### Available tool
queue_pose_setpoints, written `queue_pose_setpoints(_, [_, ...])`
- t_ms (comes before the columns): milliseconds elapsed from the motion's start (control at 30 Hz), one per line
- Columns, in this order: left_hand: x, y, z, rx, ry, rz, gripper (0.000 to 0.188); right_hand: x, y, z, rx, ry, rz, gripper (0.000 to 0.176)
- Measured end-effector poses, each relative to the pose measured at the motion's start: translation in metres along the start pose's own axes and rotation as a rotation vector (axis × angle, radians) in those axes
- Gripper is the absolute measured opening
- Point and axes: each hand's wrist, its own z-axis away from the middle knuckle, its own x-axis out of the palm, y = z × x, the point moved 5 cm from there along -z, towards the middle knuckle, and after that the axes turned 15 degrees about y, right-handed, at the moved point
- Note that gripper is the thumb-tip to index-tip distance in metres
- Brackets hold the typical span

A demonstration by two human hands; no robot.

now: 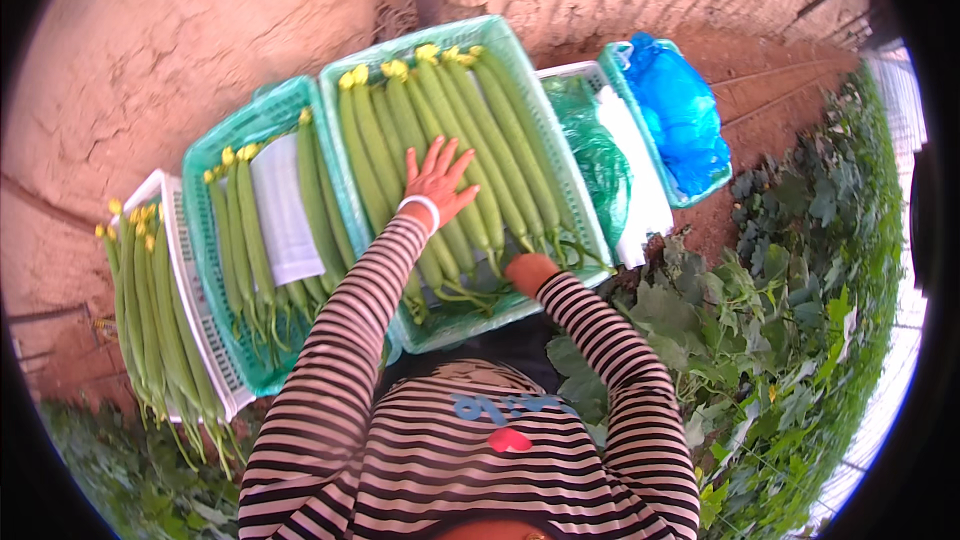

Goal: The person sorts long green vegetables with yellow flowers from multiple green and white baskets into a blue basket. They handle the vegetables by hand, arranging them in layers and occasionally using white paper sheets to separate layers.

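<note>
Long green luffa gourds (pixel 375 142) with yellow blossoms at their far ends lie side by side in a green plastic crate (pixel 517 52) in front of me. My left hand (pixel 439 184) rests palm down across the middle of them, fingers spread, a white band at its wrist. Down at the near, stem end of the crate is my right hand (pixel 529 272), between gourd stems. Its fingers are hidden among them, so whether it grips anything cannot be told.
To the left, another green crate (pixel 196 187) holds luffas and a white sheet (pixel 281 202); beyond it is a white crate (pixel 176 217) with luffas. Rightward are a green plastic bag (pixel 592 150) and a blue bag (pixel 679 109) in a crate. Leafy vines (pixel 757 330) grow nearby; an earthen wall (pixel 225 15) rises behind.
</note>
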Motion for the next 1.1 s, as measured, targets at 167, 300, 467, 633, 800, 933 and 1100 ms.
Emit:
queue_pose_setpoints(167, [-0.001,-0.001,0.0,-0.009,-0.016,-0.011,0.067,-0.041,-0.005,0.04,0.059,0.26,-0.262,0.017])
queue_pose_setpoints(300, [0.0,-0.002,0.0,-0.024,-0.068,-0.048,0.069,-0.066,0.106,0.089,0.438,0.591,-1.437,0.021])
queue_pose_setpoints(467, [-0.002,-0.002,0.0,0.006,-0.075,-0.106,0.072,0.033,0.315,0.171,1.368,0.893,-0.604,0.026])
queue_pose_setpoints(633, [-0.003,-0.001,0.0,-0.003,-0.116,-0.157,0.072,0.122,0.39,0.194,1.468,0.732,-0.244,0.038])
queue_pose_setpoints(800, [-0.016,0.013,-0.011,-0.075,-0.231,-0.201,0.072,0.15,0.429,0.176,1.422,0.592,-0.33,0.023])
queue_pose_setpoints(933, [-0.043,0.068,-0.04,-0.189,0.059,0.053,0.06,0.113,0.445,0.175,1.182,1.135,-1.164,0.022])
queue_pose_setpoints(1100, [-0.017,0.197,-0.086,-0.223,0.076,0.73,0.034,-0.008,0.421,0.182,0.878,0.852,-0.203,0.011])
